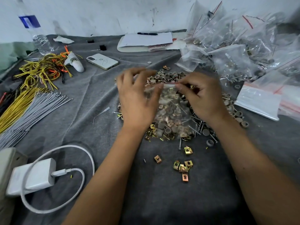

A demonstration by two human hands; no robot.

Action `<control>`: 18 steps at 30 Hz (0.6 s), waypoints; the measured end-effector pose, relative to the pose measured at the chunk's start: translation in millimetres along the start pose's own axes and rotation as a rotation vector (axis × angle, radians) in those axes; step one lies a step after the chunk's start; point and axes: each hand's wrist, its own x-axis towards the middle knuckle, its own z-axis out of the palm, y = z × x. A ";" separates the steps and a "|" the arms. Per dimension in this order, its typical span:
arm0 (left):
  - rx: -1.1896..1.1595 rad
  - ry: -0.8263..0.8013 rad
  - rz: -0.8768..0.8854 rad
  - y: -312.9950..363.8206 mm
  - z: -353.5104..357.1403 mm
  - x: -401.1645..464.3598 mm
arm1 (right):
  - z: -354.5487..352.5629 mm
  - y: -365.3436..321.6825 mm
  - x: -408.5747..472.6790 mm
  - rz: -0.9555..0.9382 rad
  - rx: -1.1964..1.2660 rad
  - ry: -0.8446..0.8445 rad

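Observation:
A small clear zip bag (pixel 172 109) filled with clip nuts, screws and grey caps lies over a heap of the same loose hardware (pixel 168 75) in the middle of the grey cloth. My right hand (pixel 203 98) pinches the bag's top strip at its right end. My left hand (pixel 138 98) is blurred, its thumb at the strip's left end and its other fingers spread above the bag. Several loose brass clip nuts (pixel 183 166) lie nearer to me.
Filled clear bags (pixel 240 51) pile up at the back right, with flat empty bags (pixel 258 103) beside them. At left lie grey and yellow wires (pixel 32 108), a wire tangle (pixel 43 69), a phone (pixel 102 61), a bottle (pixel 34 28) and a white charger (pixel 32 176).

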 end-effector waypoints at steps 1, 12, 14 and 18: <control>0.022 -0.037 0.059 1.6 2.0 -0.7 | 2.2 -2.2 -0.2 -0.046 -0.042 -0.029; -0.086 -0.088 0.146 2.8 6.2 -5.4 | 2.7 -14.7 -2.0 -0.096 -0.019 0.036; -0.120 -0.089 0.140 4.2 5.2 -4.2 | 3.9 -15.3 -2.4 -0.095 -0.014 0.016; -0.169 -0.134 0.162 4.0 4.2 -2.6 | 4.9 -15.4 -2.7 -0.092 0.012 -0.040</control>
